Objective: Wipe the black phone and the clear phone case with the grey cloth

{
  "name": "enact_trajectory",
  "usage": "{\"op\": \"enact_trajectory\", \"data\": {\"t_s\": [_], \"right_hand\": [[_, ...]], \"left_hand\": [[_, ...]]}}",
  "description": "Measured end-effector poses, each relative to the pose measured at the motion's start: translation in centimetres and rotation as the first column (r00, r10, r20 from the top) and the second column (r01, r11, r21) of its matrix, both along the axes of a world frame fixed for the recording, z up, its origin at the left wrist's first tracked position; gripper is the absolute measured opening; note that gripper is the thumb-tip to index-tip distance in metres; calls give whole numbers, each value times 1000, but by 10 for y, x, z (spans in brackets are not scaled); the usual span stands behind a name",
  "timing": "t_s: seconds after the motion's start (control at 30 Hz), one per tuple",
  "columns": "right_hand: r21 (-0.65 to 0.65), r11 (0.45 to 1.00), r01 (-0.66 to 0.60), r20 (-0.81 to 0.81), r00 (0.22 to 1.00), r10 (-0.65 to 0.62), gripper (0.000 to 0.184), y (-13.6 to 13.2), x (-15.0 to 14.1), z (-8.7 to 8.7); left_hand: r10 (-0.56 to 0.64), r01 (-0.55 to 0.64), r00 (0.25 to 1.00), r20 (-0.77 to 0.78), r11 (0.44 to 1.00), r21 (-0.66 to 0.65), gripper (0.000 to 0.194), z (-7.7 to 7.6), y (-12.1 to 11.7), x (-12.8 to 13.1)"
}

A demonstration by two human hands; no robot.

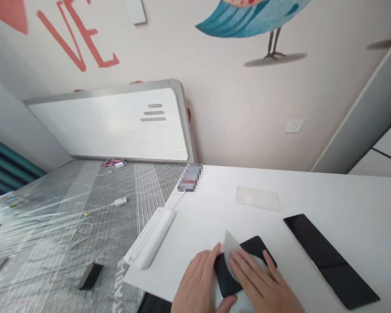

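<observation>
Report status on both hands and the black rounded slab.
Left hand at the black rounded slab's left edge; right hand on the translucent film, fingers spread. Long black glossy panel to the right, not touching.

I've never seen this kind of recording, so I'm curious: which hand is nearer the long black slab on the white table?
Right. The right hand lies to the slab's left, apart from it; the left hand is farther left, beyond the right hand.

Two hands (198, 284); two translucent film sheets (258, 198); one white desk (326, 191); two black slabs (329, 261) atop it.
</observation>
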State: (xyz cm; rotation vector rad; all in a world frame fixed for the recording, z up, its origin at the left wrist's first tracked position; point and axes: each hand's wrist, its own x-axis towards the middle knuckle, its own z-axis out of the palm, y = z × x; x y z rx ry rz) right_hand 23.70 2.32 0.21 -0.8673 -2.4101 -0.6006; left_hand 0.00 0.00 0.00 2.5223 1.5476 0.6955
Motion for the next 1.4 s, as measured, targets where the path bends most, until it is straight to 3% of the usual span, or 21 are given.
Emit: {"op": "enact_trajectory", "data": {"t_s": [0.1, 0.13, 0.27, 0.43, 0.53, 0.57, 0.7, 0.73, 0.87, 1.03, 1.17, 1.2, 1.3, 1.33, 1.4], "right_hand": [[-111, 964, 243, -27, 969, -247, 74, -7, -3, 1], [-143, 953, 267, -24, 962, -273, 79, -11, -6, 2], [-238, 965, 108, 66, 993, -95, 73, -20, -18, 5], [-382, 836, 393, 52, 913, -405, 94, -19, -14, 7], [-389, 908, 155, 77, 988, -135, 88, -24, -13, 4], [-404, 905, 131, 82, 991, -107, 88, -25, -12, 3], [-447, 803, 394, 48, 907, -418, 105, -27, -5, 3], [-445, 797, 409, 41, 898, -439, 109, -29, -5, 4], [-468, 864, 186, 64, 982, -176, 104, -39, -9, 5], [-447, 794, 412, 38, 895, -444, 103, -39, -12, 5], [-459, 862, 216, 45, 974, -220, 92, -38, -21, 3], [-475, 852, 221, 54, 974, -222, 90, -36, -21, 4], [-485, 783, 390, 48, 906, -421, 97, -30, -24, 9], [-474, 783, 404, 40, 897, -439, 100, -30, -26, 10], [-454, 833, 317, 42, 941, -336, 100, -29, -30, 10]], "left_hand": [[51, -47, 996, 73, 997, -68, 108, 5, -3, 7], [80, -71, 992, 95, 993, -97, 109, 8, -4, 9], [118, -101, 984, 135, 987, -129, 101, 15, -3, 13], [130, -113, 982, 137, 986, -125, 97, 13, -1, 12], [106, -97, 987, 122, 992, -79, 93, 11, -2, 11], [103, -95, 988, 118, 993, -67, 91, 12, -2, 11], [118, -109, 987, 113, 991, -79, 92, 16, 0, 11], [119, -110, 987, 110, 991, -80, 92, 17, 0, 11], [104, -101, 990, 93, 994, -43, 89, 17, 2, 11], [105, -104, 992, 68, 994, -14, 89, 15, 4, 11], [100, -101, 994, 52, 995, 8, 83, 14, 3, 11], [99, -100, 994, 52, 995, 18, 80, 14, 3, 11], [102, -104, 993, 56, 994, 38, 75, 15, 3, 11], [99, -101, 994, 55, 994, 39, 75, 15, 3, 11], [92, -94, 995, 45, 995, 32, 75, 14, 3, 10]]}}
